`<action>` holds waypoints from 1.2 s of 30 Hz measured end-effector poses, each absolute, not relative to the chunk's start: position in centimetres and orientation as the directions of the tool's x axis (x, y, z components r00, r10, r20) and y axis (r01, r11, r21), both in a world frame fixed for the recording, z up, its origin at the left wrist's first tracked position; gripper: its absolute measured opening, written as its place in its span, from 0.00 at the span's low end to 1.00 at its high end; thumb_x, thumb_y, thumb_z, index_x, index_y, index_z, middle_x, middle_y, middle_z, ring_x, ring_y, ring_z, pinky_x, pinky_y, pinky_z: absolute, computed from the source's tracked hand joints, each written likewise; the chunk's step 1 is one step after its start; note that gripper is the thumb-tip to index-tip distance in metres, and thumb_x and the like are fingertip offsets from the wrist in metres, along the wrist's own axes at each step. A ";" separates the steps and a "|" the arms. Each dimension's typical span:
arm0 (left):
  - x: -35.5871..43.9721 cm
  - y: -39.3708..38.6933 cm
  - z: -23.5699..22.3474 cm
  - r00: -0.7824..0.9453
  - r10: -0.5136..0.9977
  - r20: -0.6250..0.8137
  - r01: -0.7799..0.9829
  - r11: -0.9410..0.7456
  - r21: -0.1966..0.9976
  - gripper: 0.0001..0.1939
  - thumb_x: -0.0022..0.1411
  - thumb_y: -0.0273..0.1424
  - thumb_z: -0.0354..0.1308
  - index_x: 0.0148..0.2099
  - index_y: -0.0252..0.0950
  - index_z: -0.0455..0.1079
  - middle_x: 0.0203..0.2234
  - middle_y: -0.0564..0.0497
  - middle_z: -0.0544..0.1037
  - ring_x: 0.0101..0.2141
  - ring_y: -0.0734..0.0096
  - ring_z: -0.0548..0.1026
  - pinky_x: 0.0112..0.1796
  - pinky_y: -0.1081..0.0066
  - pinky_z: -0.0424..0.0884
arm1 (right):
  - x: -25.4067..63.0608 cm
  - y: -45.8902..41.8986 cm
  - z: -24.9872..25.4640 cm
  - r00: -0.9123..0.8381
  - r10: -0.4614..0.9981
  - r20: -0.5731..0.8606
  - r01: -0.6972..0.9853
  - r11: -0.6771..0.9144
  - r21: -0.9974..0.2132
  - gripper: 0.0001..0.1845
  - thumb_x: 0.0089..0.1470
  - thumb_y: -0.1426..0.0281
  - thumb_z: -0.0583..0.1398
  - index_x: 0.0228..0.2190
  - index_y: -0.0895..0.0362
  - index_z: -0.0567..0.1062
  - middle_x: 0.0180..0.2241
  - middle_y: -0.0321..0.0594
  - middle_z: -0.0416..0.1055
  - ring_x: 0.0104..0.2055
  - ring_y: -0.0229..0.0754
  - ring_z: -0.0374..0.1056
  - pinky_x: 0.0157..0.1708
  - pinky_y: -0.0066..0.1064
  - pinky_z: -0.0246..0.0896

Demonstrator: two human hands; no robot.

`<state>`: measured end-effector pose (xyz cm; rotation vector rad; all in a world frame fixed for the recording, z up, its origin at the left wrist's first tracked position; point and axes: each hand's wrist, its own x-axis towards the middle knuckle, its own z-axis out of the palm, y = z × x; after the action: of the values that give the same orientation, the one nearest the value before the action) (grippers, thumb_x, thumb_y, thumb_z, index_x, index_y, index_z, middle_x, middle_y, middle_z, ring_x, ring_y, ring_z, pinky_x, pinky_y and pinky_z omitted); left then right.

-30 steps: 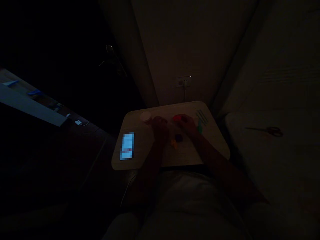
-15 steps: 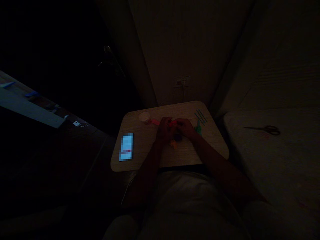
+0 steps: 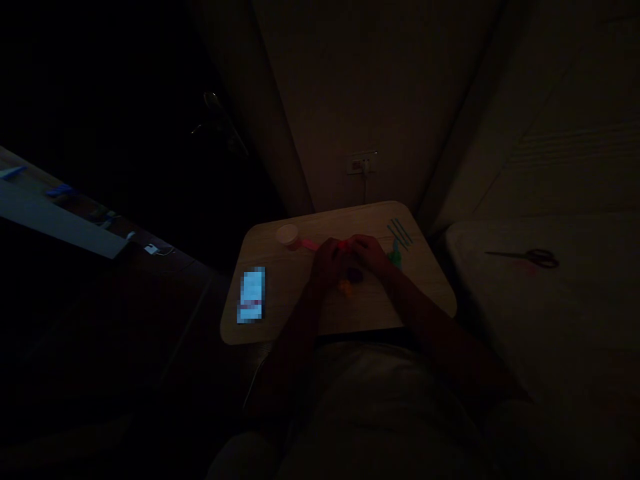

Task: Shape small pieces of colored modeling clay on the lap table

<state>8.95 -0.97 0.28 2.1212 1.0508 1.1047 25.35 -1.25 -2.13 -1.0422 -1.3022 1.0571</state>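
In dim light, my left hand (image 3: 326, 259) and my right hand (image 3: 367, 252) meet over the small table (image 3: 280, 307). Fingers of both are closed around a small glowing red piece (image 3: 343, 245), whose kind I cannot make out. A pink strip (image 3: 309, 244) lies just left of my left hand, beside a round pale tub (image 3: 287, 235). Below the hands are a dark purple lump (image 3: 355, 274) and an orange piece (image 3: 346, 287). Something green (image 3: 395, 257) lies against the right side of my right hand.
Several thin teal sticks (image 3: 400, 232) lie at the table's back right. A lit phone (image 3: 251, 295) rests at the left. Scissors (image 3: 530, 256) lie on the pale surface to the right. A wall socket (image 3: 361, 164) with a plugged cable is behind the table.
The fingers of my left hand have shifted slightly and drawn in around the red piece. My right hand stays close beside it. The other things lie as before.
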 end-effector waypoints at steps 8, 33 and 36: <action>8.6 -0.6 -0.4 0.390 0.833 0.392 0.412 -0.539 0.734 0.14 0.71 0.35 0.51 0.34 0.36 0.72 0.28 0.50 0.75 0.31 0.67 0.72 0.37 0.68 0.67 | 25.9 -0.8 -2.7 -0.003 0.960 0.282 0.109 0.280 -0.954 0.19 0.52 0.53 0.62 0.24 0.56 0.76 0.25 0.37 0.71 0.30 0.41 0.65 0.32 0.31 0.61; 8.6 -0.3 -0.5 0.263 0.857 0.443 0.404 -0.515 0.756 0.13 0.73 0.37 0.47 0.36 0.38 0.63 0.29 0.52 0.71 0.32 0.69 0.69 0.37 0.69 0.65 | 25.1 -1.6 -1.9 -0.102 0.958 0.268 0.229 0.285 -0.931 0.17 0.46 0.59 0.66 0.34 0.59 0.78 0.29 0.38 0.73 0.31 0.40 0.64 0.32 0.30 0.59; 8.6 -0.1 -0.7 0.276 0.861 0.428 0.381 -0.507 0.773 0.13 0.74 0.36 0.47 0.36 0.38 0.63 0.30 0.52 0.71 0.32 0.69 0.69 0.36 0.69 0.65 | 25.0 -1.6 -1.8 -0.103 0.954 0.281 0.245 0.298 -0.923 0.15 0.48 0.60 0.65 0.34 0.58 0.78 0.30 0.38 0.73 0.32 0.41 0.64 0.33 0.30 0.58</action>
<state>8.58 -0.10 -0.67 2.0169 1.1129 1.1737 25.01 -1.59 -1.79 -1.1321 -1.5725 0.8966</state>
